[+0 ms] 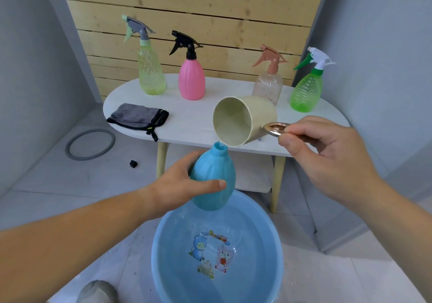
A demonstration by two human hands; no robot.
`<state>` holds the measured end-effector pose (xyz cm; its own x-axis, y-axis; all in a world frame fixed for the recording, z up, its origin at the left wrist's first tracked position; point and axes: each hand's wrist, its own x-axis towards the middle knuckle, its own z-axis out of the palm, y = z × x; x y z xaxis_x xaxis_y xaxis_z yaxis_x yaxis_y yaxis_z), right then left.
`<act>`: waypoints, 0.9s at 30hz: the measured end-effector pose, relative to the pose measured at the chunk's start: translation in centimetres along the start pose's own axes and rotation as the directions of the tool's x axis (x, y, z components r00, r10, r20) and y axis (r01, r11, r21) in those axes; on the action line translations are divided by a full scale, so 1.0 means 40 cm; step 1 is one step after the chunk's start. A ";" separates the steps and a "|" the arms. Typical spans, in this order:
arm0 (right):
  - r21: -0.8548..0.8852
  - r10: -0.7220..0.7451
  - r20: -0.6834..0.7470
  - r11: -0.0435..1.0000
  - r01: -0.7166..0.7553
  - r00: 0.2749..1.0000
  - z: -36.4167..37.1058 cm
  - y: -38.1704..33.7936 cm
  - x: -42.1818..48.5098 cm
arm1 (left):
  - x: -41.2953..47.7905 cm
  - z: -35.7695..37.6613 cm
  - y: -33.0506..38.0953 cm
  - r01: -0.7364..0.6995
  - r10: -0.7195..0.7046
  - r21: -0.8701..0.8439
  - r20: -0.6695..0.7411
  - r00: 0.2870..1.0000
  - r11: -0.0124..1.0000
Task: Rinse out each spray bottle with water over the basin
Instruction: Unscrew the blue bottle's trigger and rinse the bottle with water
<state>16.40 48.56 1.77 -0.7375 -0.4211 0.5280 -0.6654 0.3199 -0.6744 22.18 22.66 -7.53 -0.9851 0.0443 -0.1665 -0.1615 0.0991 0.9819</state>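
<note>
My left hand (177,186) grips a blue spray bottle (211,181) without its sprayer head, held upright above the blue basin (163,244). My right hand (327,153) pinches the gold ring handle of a cream cup (254,116). The cup is tipped on its side, its lip right over the bottle's open neck, and a thin stream of water runs in. The basin sits on the floor with shallow water and cartoon stickers on its bottom.
On the white oval table (187,125) stand a yellow-green bottle (150,69), a pink bottle (191,78), a clear bottle with a tan sprayer (267,85) and a green bottle (306,90), plus a folded grey cloth (138,117). A grey ring (90,144) and a small black cap (133,163) lie on the floor at the left.
</note>
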 end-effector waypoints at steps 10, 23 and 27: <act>-0.074 -0.073 -0.030 0.995 0.071 0.997 0.006 0.006 -0.004 | -0.001 0.005 -0.001 0.011 -0.011 0.004 -0.001 1.000 1.000; -0.212 -0.180 -0.026 0.962 0.170 0.983 0.003 0.010 -0.004 | -0.003 0.006 -0.002 0.011 -0.010 0.023 -0.009 1.000 1.000; -0.240 -0.206 -0.022 0.951 0.195 0.978 0.003 0.013 -0.004 | -0.002 0.006 -0.004 0.009 -0.009 0.022 -0.009 1.000 1.000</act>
<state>16.17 48.69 1.27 -0.5867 -0.4596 0.6668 -0.8044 0.4257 -0.4143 22.30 22.88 -7.70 -0.9841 0.0342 -0.1745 -0.1693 0.1211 0.9781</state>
